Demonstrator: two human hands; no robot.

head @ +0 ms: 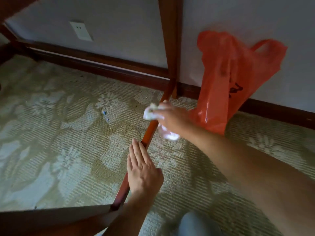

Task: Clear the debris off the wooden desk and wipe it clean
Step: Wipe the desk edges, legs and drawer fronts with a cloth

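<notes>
I am looking low, under the wooden desk, at its reddish lower rail [150, 128] and upright leg [171, 48]. My right hand [173, 119] grips crumpled white tissue [150, 112], which sticks out at both sides of the fist, just above the rail. My left hand [143, 171] is flat with straight fingers, resting against the rail nearer to me. An orange plastic bag [238, 79] stands against the wall just right of my right hand.
Patterned green carpet [59, 142] covers the floor, with small blue scraps [105, 114] left of the rail. A dark skirting board [95, 62] runs along the white wall, which has a socket [81, 30]. My knee [192, 223] shows at the bottom.
</notes>
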